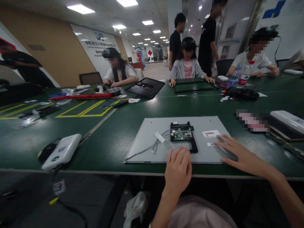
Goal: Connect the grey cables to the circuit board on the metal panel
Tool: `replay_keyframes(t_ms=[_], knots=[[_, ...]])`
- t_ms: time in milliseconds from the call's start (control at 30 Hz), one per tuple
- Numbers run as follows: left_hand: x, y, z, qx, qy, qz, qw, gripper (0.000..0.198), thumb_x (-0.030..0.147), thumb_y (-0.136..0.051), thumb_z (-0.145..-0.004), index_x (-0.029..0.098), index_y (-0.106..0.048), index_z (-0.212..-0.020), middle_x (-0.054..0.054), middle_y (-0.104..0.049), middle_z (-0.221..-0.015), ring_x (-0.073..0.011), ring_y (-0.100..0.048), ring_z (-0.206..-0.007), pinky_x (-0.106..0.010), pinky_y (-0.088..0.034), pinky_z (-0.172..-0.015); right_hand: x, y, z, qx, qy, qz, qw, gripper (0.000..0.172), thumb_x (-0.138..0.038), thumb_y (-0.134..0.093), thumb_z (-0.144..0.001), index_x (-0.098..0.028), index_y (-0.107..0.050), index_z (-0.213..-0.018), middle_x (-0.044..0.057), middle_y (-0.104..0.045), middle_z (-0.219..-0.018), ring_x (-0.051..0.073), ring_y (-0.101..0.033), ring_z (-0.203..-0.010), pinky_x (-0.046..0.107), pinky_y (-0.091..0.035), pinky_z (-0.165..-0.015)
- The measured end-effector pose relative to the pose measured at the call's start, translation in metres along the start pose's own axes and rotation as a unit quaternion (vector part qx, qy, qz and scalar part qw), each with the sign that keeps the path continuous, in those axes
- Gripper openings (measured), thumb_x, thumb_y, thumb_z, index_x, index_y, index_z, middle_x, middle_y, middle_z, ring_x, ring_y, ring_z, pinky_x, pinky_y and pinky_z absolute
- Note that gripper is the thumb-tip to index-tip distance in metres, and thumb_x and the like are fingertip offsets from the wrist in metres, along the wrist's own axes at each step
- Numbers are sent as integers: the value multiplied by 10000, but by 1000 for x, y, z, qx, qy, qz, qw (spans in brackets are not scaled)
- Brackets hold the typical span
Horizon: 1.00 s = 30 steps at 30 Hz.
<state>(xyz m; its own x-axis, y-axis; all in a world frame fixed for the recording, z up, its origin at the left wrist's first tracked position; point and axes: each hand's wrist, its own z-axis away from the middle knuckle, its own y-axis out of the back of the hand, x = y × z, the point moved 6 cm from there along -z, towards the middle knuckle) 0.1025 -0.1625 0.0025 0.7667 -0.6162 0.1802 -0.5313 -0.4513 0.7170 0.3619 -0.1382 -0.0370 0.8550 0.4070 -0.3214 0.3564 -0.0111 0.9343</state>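
A flat grey metal panel [142, 136] lies on the table in front of me. On it rests a black plastic bracket [195, 146] carrying a green circuit board [184, 134]. Grey cables [148, 148] with a white tag [160, 137] run from the board to the panel's front left corner. My left hand [178, 167] is at the panel's front edge, fingers loosely bent beside the bracket's lower end; its thumb is hidden, and I cannot tell whether it touches the bracket. Slightly blurred, my right hand [244, 155] spreads its fingers over the panel's right side, near a white label [211, 134].
A white device [63, 152] with a cable sits left. A pink-screened phone [253, 121] and white case [288, 122] lie right. Across the table are a black laptop-like shell [145, 87], bottles [243, 76] and seated people; one person's hands touch a black frame [193, 86].
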Motion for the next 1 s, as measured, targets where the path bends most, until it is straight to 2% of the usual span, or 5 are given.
replay_keyframes(t_ms=[100,233,500,733,1000], knots=[[0,3,2,37,8,-14,999,281,108,-502,-890,191,-635,-1123,-79,-679,-1205,-222,-576,-1204,-484,-310,-1136,-16,-3,-1,-34,16,33,999,656,-589,-502,-914,-358,-338,-1506,36,-151,-1632,352,-145,-1474,593,-224,-1156],[2,5,2,63,11,-24,998,295,99,-513,-868,194,-639,-1118,-91,-680,-1204,-239,-569,-1220,-502,-294,-1136,-33,-6,-9,-35,16,40,998,656,-605,-469,-925,-374,-303,-1517,29,-118,-1637,363,-123,-1475,599,-223,-1153],[2,10,3,81,12,-28,996,285,99,-522,-857,194,-641,-1097,-97,-678,-1212,-256,-562,-1234,-507,-297,-1123,-72,-21,-39,-24,26,33,999,676,-633,-429,-931,-342,-296,-1527,74,-131,-1634,387,-104,-1472,596,-198,-1156],[2,9,5,84,19,-43,995,289,116,-531,-852,194,-646,-1106,-105,-676,-1212,-267,-552,-1244,-515,-287,-1125,-106,-31,-69,-59,43,28,997,720,-599,-471,-923,-283,-277,-1539,129,-118,-1631,424,-45,-1466,605,-181,-1150],[1,9,7,91,24,-44,995,340,110,-538,-846,201,-639,-1157,-112,-681,-1189,-266,-559,-1231,-513,-296,-1123,-121,-38,-97,-107,69,39,991,753,-491,-545,-916,-256,-224,-1555,171,-81,-1626,462,-5,-1449,628,-177,-1136]])
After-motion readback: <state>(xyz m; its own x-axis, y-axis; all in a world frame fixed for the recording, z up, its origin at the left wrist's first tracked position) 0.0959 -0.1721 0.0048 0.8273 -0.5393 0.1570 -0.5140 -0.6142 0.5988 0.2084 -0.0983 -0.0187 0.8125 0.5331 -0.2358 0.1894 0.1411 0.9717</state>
